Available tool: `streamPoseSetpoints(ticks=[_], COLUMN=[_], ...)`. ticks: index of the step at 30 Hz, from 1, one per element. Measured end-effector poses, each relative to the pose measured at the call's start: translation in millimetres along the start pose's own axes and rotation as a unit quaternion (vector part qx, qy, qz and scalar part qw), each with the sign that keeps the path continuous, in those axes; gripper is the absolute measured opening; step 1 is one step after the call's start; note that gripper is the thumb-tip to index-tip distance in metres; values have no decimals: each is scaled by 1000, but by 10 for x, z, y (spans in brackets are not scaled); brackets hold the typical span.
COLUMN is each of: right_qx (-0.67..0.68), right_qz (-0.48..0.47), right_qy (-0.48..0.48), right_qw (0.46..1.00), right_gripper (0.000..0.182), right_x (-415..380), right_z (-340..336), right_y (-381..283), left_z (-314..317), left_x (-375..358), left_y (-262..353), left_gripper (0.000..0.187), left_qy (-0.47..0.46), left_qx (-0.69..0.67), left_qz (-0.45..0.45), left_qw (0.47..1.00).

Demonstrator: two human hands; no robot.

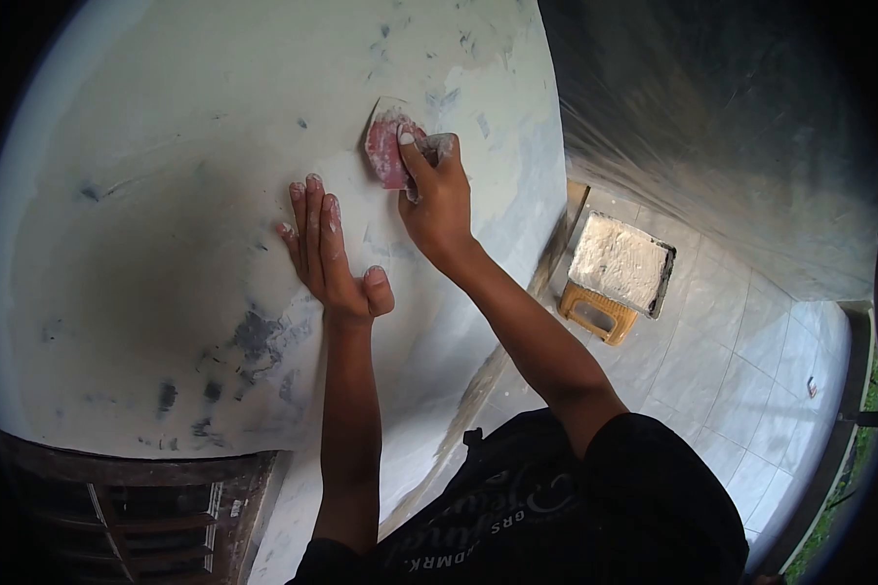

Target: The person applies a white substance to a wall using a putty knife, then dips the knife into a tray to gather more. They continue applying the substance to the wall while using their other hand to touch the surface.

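Against the blotched wall [185, 146]: red putty scraper [384, 156], white-smeared, pinched in right hand [437, 195], thumb on its face. Left hand [332, 263] open, empty, beside it. Well apart: white putty [619, 258] in tray [666, 271] atop yellow stool [612, 330].

Brown window frame [137, 470], below left hand [330, 263]; plastic sheeting [722, 185], yellow stool [616, 335], pale floor tiles [751, 375], right of right hand [439, 200].

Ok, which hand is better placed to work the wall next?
Likely the right hand: it grips the red scraper at the wall, while the left hand holds no tool and seems only to rest there.
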State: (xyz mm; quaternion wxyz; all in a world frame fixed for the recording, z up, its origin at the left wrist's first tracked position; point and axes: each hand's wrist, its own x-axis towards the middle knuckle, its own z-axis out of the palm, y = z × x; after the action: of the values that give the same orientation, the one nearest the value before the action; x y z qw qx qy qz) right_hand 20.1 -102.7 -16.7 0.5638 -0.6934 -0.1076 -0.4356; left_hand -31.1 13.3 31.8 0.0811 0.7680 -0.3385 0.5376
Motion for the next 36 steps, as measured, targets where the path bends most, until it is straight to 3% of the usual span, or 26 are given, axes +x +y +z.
streamPoseSetpoints(ticks=[2, 3, 6, 9, 12, 14, 19, 22, 25, 31, 34, 36], right_qx=[-14, 7, 69, 87, 40, 19, 2, 31, 52, 29, -7, 18], right_qz=[-38, -22, 0, 56, 0, 7, -92, -53, 11, -27, -29, -40], right_qy=[-38, -77, -145, -156, -33, -11, -77, -156, -152, 17, -34, -65], right_qw=[998, 997, 987, 982, 999, 1000, 993, 986, 987, 999, 999, 997], right_gripper=[55, 63, 60, 60, 64, 65, 61, 63, 62, 57, 61, 60], right_x=[-161, -371, -1108, -1199, -524, -114, -415, -1126, -1236, -147, 1, -304], right_z=[34, -6, -253, -451, -339, -198, -67, -301, -509, -291, -87, -42], right_y=[-31, -44, -66, -29, 11, -8, 33, 196, 184, 84, 72, 44], left_z=[2, -3, 14, 7, 16, 0, 17, 8, 17, 23, 3, 1], left_x=[-7, -5, -7, -9, 6, 8, 11, -6, 3, 13, -13, -24], left_y=[8, 11, -11, -10, -29, -21, -42, -23, -35, -10, -13, -12], left_gripper=[64, 65, 65, 65, 65, 65, 66, 67, 67, 68, 68, 68], left_qy=[4, 5, 9, 7, 25, 19, 54, 60, 51, 44, 32, 29], left_qx=[0, 1, 2, -3, -26, -26, -61, -71, -62, -55, -44, -39], left_qz=[-1, -4, -3, -2, 14, 9, 20, 24, 22, 15, 6, 4], left_qw=[1000, 1000, 1000, 1000, 999, 999, 996, 995, 997, 997, 998, 999])
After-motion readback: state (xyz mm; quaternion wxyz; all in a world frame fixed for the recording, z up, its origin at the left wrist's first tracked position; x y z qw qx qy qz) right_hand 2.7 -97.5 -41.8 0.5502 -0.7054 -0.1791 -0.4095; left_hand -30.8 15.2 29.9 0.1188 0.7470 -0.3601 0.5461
